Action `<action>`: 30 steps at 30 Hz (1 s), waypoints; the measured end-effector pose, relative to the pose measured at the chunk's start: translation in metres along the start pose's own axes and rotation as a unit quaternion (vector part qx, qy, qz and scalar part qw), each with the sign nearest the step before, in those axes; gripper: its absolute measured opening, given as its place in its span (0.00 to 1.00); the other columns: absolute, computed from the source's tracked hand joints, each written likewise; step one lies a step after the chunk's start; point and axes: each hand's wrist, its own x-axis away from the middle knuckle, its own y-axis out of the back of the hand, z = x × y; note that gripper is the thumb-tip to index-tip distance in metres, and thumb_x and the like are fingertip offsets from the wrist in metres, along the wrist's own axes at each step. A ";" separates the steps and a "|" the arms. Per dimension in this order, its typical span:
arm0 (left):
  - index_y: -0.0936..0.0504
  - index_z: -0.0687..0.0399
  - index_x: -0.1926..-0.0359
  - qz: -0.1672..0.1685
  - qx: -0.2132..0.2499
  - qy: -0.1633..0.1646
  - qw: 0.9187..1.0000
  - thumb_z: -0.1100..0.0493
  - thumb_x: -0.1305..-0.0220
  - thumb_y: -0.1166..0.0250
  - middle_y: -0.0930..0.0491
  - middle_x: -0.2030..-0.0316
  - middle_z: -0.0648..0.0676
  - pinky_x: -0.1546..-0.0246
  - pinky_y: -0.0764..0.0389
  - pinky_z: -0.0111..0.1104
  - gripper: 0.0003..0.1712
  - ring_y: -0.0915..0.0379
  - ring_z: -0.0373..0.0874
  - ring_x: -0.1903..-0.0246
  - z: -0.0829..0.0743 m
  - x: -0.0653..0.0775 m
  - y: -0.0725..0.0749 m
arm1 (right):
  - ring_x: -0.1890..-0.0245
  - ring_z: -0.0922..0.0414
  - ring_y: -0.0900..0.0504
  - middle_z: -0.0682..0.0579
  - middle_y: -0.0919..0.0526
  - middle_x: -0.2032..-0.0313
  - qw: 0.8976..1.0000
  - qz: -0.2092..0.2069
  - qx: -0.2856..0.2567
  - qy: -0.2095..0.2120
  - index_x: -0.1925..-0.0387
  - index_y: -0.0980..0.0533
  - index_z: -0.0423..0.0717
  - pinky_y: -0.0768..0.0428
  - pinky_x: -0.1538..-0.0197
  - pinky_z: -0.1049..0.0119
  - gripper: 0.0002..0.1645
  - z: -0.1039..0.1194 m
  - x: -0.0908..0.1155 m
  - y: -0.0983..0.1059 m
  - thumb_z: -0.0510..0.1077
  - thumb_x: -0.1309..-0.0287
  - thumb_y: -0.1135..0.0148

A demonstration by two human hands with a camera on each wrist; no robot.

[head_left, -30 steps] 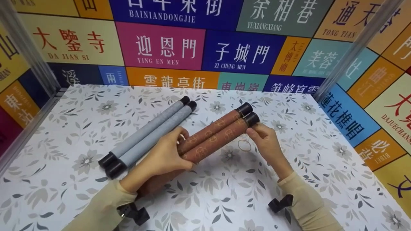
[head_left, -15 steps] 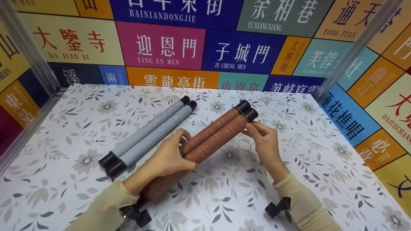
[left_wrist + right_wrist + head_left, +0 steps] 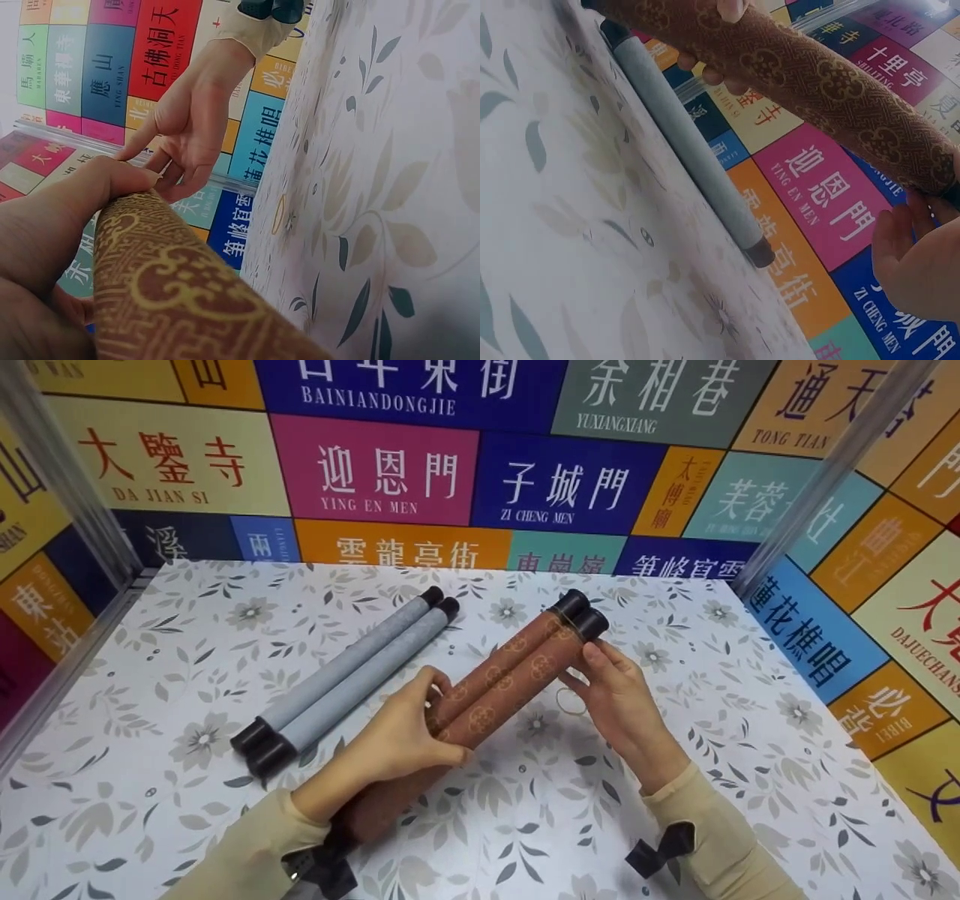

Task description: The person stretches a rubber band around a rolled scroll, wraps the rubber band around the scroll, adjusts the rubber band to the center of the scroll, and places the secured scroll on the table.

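Observation:
My left hand grips a brown scroll around its middle. The scroll has two side-by-side rolls with gold flower patterns and black end caps, and it is held tilted, its far end up to the right. A thin rubber band circles both rolls just below the far caps. At that end, the fingertips of my right hand pinch at the band on the lower roll's edge. In the right wrist view, fingers of the right hand sit under the scroll's end; exactly what they pinch is partly hidden.
Left of the brown scroll lies a grey scroll with black caps. A loose rubber band rests on the flower-patterned tabletop, beside the right hand. Colourful lettered panels and metal posts stand behind and at the sides.
The left hand and the brown scroll have shifted slightly right, and the scroll's far end has risen a little. My right fingers stay at that end but look more spread.

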 end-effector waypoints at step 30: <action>0.36 0.55 0.45 0.058 0.076 0.016 0.995 0.41 0.61 0.24 0.30 0.53 0.53 0.56 0.24 0.35 0.46 0.27 0.42 0.59 -0.029 0.019 -0.016 | 0.64 0.54 0.15 0.48 0.17 0.58 0.996 -0.006 0.088 -0.023 0.40 0.38 0.50 0.16 0.60 0.59 0.25 -0.001 0.025 -0.045 0.43 0.36 0.44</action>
